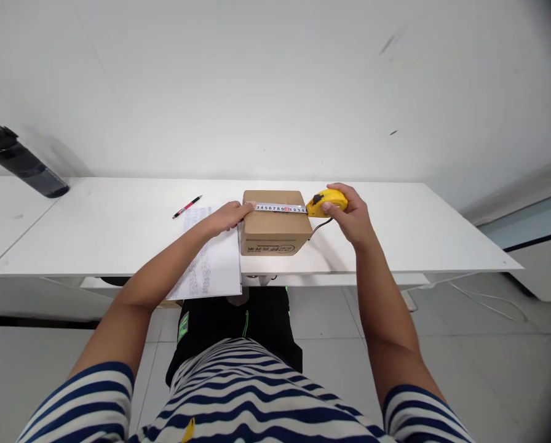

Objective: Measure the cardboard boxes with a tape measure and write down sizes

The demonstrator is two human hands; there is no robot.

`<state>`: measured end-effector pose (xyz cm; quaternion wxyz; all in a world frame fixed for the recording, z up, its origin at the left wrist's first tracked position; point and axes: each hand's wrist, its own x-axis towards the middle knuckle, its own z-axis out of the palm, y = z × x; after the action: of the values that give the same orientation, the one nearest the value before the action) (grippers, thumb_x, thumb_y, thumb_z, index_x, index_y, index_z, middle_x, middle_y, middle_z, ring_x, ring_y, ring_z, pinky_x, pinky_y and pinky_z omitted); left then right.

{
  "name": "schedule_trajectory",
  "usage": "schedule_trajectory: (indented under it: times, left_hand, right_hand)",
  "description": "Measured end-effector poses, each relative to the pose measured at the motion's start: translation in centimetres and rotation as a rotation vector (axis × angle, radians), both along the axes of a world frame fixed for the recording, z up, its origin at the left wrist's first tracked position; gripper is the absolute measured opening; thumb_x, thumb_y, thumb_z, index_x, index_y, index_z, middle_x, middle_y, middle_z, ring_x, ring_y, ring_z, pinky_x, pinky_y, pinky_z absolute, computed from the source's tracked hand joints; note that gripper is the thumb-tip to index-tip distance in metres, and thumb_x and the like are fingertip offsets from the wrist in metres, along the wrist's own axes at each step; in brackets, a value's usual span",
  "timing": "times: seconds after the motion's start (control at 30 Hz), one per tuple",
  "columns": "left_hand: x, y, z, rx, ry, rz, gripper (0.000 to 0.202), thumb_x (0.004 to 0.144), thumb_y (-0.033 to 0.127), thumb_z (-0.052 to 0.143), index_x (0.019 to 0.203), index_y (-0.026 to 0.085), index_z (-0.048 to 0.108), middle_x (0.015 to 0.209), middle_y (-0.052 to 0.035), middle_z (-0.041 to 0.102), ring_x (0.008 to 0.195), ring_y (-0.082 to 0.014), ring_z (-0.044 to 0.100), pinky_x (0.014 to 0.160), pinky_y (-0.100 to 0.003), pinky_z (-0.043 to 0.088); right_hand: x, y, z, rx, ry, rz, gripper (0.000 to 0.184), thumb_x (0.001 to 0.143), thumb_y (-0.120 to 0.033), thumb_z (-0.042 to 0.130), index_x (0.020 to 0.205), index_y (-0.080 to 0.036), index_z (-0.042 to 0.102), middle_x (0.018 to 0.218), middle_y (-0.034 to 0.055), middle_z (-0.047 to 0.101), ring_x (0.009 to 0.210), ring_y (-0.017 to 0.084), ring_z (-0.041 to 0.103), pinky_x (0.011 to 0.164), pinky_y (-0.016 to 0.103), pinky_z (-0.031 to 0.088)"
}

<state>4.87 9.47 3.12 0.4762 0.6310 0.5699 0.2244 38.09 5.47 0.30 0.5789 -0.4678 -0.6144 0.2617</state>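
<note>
Navy-and-white stripes of your shirt [252, 403] fill the bottom centre of the frame, nearest the camera, and both your arms reach up from there to the middle. Your left hand [228, 218] has its thumb and fingers closed on the free end of the tape blade [281, 208], at the left edge of the box; some of those fingertips are hidden. Your right hand [356, 220], right of centre, is curled around the yellow tape measure [333, 200], thumb on the near side and fingers over the far side. Between your hands the blade runs across the top of the cardboard box [275, 225], which sits at the centre of the frame with dark print on its near face. From the yellow case a dark cord [320, 226] hangs toward the box's right side. Printed paper [222, 264] lies left of the box, partly under your left forearm and past the front edge of the white table [95, 227]. Farther up and left, a red-and-black pen [187, 207] lies aslant. At the upper left, a black cylinder [19, 157] leans toward the pale wall [257, 86] behind.
</note>
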Motion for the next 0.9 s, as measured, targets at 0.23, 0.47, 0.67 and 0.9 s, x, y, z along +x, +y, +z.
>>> schedule_trajectory:
  times: [0.23,0.47,0.67,0.9]
  left_hand:
    - [-1.1,-0.4,2.1,0.2,-0.211,-0.206,0.042,0.098,0.05,0.06,0.07,0.021,0.049,0.065,0.0012,0.051,0.058,-0.0105,0.048,0.065,-0.029,0.042]
    - [1.8,3.3,8.0,0.487,-0.168,-0.292,0.037,0.103,0.049,0.051,0.079,0.021,0.051,0.075,-0.0006,0.055,0.069,-0.012,0.051,0.073,-0.03,0.044]
    - [6.2,7.0,6.2,0.558,0.252,-0.442,0.037,0.105,0.047,0.036,0.083,0.021,0.051,0.094,-0.0079,0.067,0.087,-0.02,0.06,0.084,-0.036,0.045]
    - [6.8,6.2,4.1,0.62,0.508,-0.559,0.048,0.101,0.056,0.035,0.087,0.019,0.063,0.112,-0.0111,0.074,0.102,-0.0261,0.062,0.082,-0.036,0.041]
  right_hand:
    - [-1.4,-0.8,0.2,0.215,0.016,-0.227,0.061,0.075,-0.062,0.084,0.125,-0.031,0.067,0.107,0.0022,0.07,0.093,0.021,0.071,0.085,0.042,0.064]
    - [-8.9,-10.0,1.1,0.666,-0.25,-0.452,0.06,0.081,-0.04,0.086,0.136,-0.033,0.062,0.136,0.0107,0.066,0.125,0.033,0.067,0.102,0.058,0.06]
    - [-15.3,-13.1,-0.1,0.39,-0.138,-0.595,0.04,0.09,-0.029,0.076,0.129,-0.029,0.064,0.147,0.0144,0.058,0.134,0.029,0.063,0.103,0.053,0.06]
    - [-15.2,-11.4,-0.9,0.374,-0.377,-0.598,0.038,0.091,-0.026,0.073,0.127,-0.027,0.061,0.132,0.0139,0.066,0.12,0.027,0.068,0.096,0.05,0.059]
